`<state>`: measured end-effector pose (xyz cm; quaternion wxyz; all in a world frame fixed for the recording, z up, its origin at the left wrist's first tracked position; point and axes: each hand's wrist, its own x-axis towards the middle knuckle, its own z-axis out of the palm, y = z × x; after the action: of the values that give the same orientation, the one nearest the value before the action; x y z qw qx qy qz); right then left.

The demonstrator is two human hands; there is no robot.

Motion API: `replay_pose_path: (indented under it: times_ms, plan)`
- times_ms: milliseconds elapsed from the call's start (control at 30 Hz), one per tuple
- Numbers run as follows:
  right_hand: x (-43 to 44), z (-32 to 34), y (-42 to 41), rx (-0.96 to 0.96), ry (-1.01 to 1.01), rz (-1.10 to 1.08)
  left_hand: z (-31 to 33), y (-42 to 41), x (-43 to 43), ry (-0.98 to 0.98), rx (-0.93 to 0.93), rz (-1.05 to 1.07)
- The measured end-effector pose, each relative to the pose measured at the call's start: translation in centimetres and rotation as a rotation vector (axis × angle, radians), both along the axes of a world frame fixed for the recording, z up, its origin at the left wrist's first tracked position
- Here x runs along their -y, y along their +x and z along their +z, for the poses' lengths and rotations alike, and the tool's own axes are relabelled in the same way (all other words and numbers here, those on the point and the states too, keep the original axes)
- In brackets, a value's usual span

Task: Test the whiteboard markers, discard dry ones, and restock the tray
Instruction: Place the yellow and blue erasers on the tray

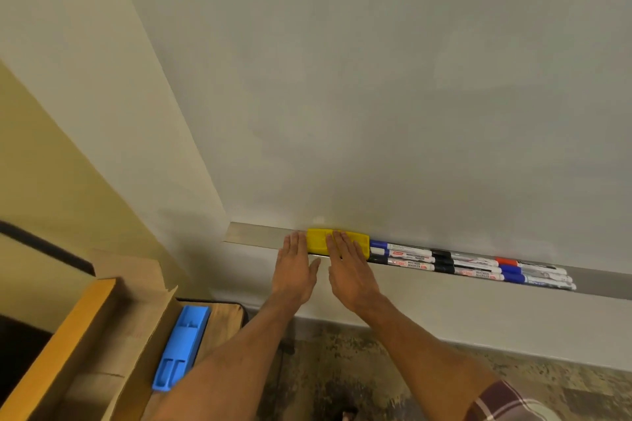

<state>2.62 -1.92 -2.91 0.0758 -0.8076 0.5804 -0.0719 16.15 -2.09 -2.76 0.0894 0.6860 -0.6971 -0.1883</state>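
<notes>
A metal tray [254, 236] runs along the bottom of the whiteboard [393, 96]. A yellow eraser [318, 239] lies in it. To its right lie several whiteboard markers [472, 265] with blue, black and red caps, laid side by side in rows. My right hand [349, 265] lies flat with straight fingers on the eraser. Just left of it, my left hand [295, 265] is also flat, its fingertips at the eraser's left end on the tray edge. Neither hand holds anything.
A blue plastic holder [181, 350] lies on a wooden surface [224, 314] at lower left, beside a cardboard box [133, 284] and an orange-edged panel [58, 349]. A cream wall stands to the left. Mottled floor [376, 369] shows below the board.
</notes>
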Motion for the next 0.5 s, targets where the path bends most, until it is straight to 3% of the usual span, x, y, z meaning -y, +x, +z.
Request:
replay_pose_path:
  times_ms: [500]
  plan:
    - [1.0, 0.2, 9.9, -0.090, -0.026, 0.690, 0.2, 7.6, -8.2, 0.078, 0.081, 0.553]
